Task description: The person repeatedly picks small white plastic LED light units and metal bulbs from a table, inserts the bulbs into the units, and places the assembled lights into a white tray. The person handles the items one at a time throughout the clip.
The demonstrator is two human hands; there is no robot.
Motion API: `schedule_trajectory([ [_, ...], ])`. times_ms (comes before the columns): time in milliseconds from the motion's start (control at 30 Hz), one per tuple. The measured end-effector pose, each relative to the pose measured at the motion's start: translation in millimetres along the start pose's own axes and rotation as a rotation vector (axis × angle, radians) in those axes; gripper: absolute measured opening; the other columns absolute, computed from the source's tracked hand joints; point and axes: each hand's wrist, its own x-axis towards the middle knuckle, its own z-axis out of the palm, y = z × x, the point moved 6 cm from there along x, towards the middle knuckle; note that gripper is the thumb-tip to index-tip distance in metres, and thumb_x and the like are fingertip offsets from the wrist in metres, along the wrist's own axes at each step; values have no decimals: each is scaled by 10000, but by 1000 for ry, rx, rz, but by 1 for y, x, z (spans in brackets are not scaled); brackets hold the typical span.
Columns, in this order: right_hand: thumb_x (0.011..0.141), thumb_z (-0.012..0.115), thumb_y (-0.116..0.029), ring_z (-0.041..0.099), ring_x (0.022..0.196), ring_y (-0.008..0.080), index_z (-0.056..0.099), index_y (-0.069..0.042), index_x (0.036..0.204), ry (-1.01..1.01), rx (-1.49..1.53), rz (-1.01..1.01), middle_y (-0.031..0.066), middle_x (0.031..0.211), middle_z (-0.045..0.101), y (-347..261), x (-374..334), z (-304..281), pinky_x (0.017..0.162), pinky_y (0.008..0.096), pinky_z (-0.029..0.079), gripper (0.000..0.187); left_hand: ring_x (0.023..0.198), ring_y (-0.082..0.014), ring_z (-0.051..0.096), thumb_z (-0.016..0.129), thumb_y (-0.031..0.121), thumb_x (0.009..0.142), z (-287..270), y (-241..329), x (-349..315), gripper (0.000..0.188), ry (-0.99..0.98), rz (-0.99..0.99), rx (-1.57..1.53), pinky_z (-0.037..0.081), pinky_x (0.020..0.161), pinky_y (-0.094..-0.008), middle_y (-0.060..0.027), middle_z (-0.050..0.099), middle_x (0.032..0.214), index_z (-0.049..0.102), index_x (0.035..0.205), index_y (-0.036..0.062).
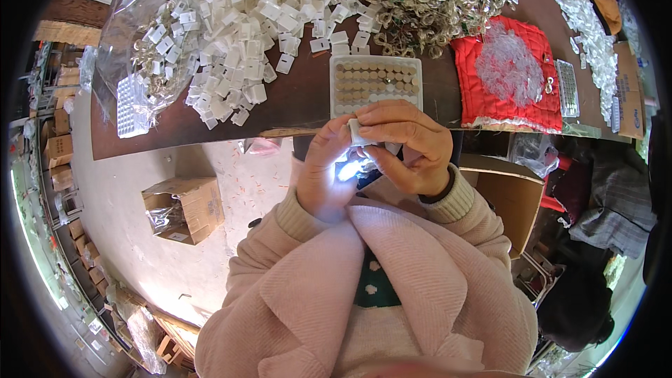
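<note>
Just beyond the table's near edge, both my hands are raised together around a small white plastic case (358, 134). My left hand (320, 171) is closed with its fingertips on the case's left side. From the other side, my right hand (414, 145) pinches it between thumb and fingers. A bright white light (351, 168) glows under the case, between my palms; its source is partly hidden by the glare. Right behind my hands lies a pale plastic tray (378, 60) with rows of small round tan pieces.
A heap of white plastic cases (245, 49) covers the table's left-centre, beside tangled string-like coils (427, 0). Clear strands (509, 63) lie on a red cloth (470, 84) to the right. Cardboard boxes stand left (203, 203) and right (518, 189) below the table (294, 91).
</note>
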Motion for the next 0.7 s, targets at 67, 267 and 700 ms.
schedule_trajectory([
  [67, 724, 743, 109, 677, 1037, 301, 721, -6, 1018, 8, -18, -30, 144, 1091, 680, 0, 0, 1, 891, 372, 552, 316, 875, -126, 613, 626, 289, 986, -3, -1, -3, 261, 121, 13, 52, 539, 769, -288, -17, 631, 1019, 596, 1180, 118],
  [267, 732, 689, 123, 667, 1018, 317, 689, -5, 1007, 61, -85, -79, 147, 1066, 663, 0, -4, 6, 877, 393, 545, 303, 841, -45, 570, 651, 253, 972, 2, -4, -1, 378, -39, -47, -50, 446, 657, -166, 21, 617, 1058, 540, 1295, 90],
  [700, 792, 700, 33, 652, 1044, 350, 691, -15, 1124, -65, -342, -186, 204, 1234, 650, -10, -16, -6, 897, 415, 521, 336, 862, -55, 570, 570, 327, 1010, -13, -14, -5, 305, 122, -32, 75, 424, 588, -192, 24, 610, 1045, 556, 1252, 143],
])
